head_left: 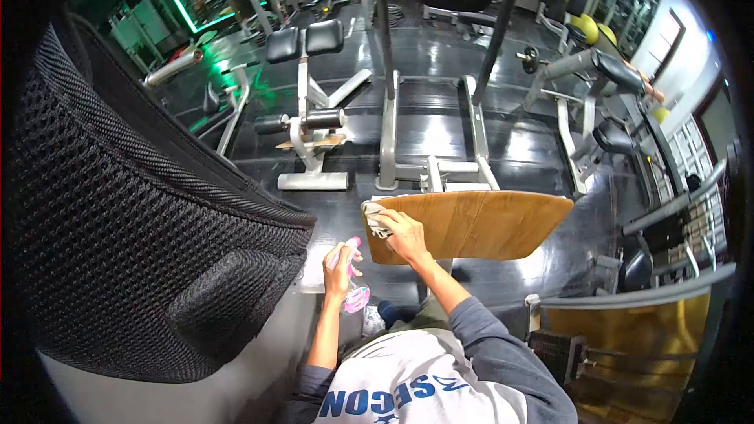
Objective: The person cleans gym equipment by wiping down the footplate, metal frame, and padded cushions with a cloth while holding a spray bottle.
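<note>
My right hand (pixel 406 235) presses a white cloth with dark marks (pixel 377 218) against the left end of a wooden board (pixel 479 224). The fingers are closed over the cloth. In my left hand (pixel 338 268) is a spray bottle (pixel 356 298) with a pink top and pink-tinted, see-through body, held upright just left of the board. My left fingers wrap round its neck. The board has a wood-grain face and is fixed to a grey metal frame (pixel 433 174) behind it.
A black mesh strap or bag (pixel 157 228) fills the left side, close to the camera. Ahead stand a padded bench machine (pixel 306 102) and a tall grey frame (pixel 390 133). More gym machines (pixel 581 94) line the right. A weight-stack machine (pixel 558 357) is at lower right.
</note>
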Available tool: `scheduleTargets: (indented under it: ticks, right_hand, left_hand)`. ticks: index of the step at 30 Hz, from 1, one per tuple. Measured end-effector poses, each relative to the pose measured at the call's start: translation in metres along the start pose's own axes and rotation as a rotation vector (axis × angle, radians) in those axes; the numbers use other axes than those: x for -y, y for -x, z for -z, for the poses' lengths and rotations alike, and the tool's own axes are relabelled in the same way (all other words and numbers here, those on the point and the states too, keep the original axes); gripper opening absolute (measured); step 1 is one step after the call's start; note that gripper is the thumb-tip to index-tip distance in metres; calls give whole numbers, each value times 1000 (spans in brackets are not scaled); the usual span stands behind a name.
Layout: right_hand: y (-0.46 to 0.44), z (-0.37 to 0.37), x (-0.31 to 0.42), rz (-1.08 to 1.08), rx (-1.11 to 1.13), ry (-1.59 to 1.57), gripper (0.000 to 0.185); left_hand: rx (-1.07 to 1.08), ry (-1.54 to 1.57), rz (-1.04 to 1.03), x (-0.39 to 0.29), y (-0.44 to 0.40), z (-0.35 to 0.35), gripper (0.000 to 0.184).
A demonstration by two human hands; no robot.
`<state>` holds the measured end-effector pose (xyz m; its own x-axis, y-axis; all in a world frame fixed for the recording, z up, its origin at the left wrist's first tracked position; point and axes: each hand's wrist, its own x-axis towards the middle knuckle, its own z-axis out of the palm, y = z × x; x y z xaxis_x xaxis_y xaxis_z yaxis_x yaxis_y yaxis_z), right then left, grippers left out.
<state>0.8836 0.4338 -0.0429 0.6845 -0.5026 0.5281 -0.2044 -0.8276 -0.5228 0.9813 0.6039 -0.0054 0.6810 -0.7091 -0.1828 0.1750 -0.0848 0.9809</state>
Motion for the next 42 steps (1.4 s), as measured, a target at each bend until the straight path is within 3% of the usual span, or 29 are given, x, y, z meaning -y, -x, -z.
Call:
scheduleTargets:
  ticks: [2,8,14,20,24,26,30,35,42]
  right_hand:
    - [5,8,-7,-10,-3,31,47]
    - [-18,10,19,-74,-296,0,38]
    - [-11,-10,29,-54,-243,-12,43]
    - [16,16,-16,96,5,130,43]
    - [-1,36,-15,64,-110,112,42]
    - [-17,44,2,-63,-303,24,41]
    - [-11,24,9,-79,-216,56,43]
    - [29,17,-22,-49,-102,79,30]
    - [-1,56,-16,-115,-276,63,40]
  left_hand:
    - [35,6,30,4,-2,4,32]
    - [111,-4,48,4,-11,10,37]
    - [143,80,12,5,-13,13,40]
    - [122,29,-6,7,-12,11,42]
    - [161,3,9,10,-18,11,45]
    - [177,-3,30,6,-20,5,45]
    - [196,39,-44,0,-36,-14,34]
    - [201,66,-151,-7,-58,-34,33]
    - [269,-28,-232,-24,-75,-66,41]
